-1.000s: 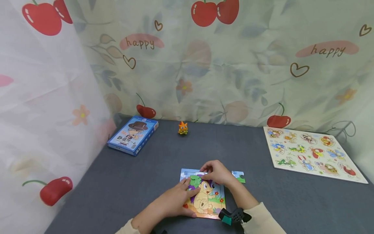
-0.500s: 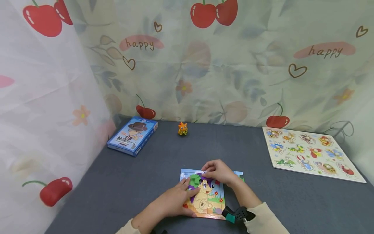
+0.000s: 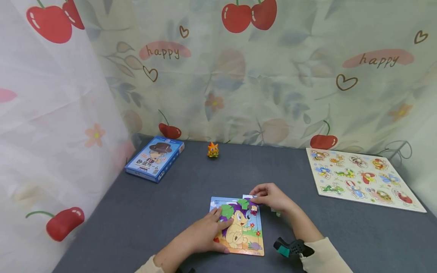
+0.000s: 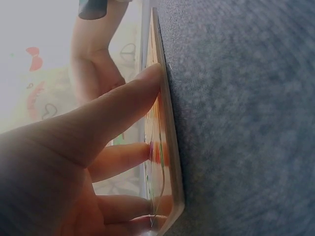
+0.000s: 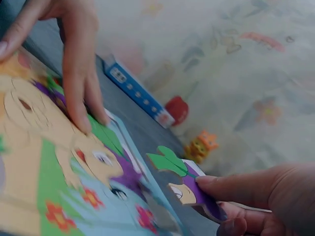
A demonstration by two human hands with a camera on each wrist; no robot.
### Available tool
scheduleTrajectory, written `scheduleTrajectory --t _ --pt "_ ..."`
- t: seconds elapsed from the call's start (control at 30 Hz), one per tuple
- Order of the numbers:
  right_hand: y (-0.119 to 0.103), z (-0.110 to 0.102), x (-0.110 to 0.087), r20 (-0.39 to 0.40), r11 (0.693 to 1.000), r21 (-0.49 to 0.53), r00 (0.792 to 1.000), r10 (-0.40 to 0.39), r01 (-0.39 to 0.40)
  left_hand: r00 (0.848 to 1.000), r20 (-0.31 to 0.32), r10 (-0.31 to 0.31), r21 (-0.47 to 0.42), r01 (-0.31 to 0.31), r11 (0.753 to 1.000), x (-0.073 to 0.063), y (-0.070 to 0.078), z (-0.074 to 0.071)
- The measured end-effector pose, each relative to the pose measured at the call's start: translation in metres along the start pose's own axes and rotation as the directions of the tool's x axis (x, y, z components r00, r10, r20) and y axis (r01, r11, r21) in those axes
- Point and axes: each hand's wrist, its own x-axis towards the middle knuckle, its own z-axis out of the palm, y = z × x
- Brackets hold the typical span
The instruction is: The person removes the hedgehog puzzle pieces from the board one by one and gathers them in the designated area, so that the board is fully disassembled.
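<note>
A jigsaw puzzle board (image 3: 237, 237) with a cartoon hedgehog picture lies flat on the dark table. Across its left side rests my left hand (image 3: 205, 234), fingers spread on the picture and thumb at the near edge. My right hand (image 3: 273, 198) pinches a puzzle piece (image 5: 204, 196) between thumb and fingers, raised at the board's upper right corner. Purple, with a green leaf and part of an eye, this piece is tilted and apart from the board in the right wrist view. Another puzzle piece (image 3: 275, 212) lies right of the board, mostly hidden by my right hand.
A blue game box (image 3: 155, 158) lies at the back left. Near the back edge stands a small orange figurine (image 3: 213, 150). A white insect puzzle board (image 3: 363, 180) lies at the right. Printed cloth (image 3: 211, 76) hangs behind the table.
My right hand has moved from the upper part of the board to the right, lifting the purple and green puzzle piece with it. My left hand has stayed on the board.
</note>
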Motion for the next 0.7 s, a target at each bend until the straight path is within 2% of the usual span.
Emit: scheduleTrajectory --t 0.33,0.7 --pt "0.024 -0.041 -0.021 -0.058 0.995 0.002 0.993 0.099 -0.100 1.000 0.004 0.004 -0.011 -0.004 1.000 0.000 -0.002 0.001" --pt "0.053 -0.077 -0.043 -0.098 0.987 -0.035 0.983 0.152 -0.156 1.000 0.008 0.005 -0.021 -0.005 1.000 0.000 -0.002 0.001"
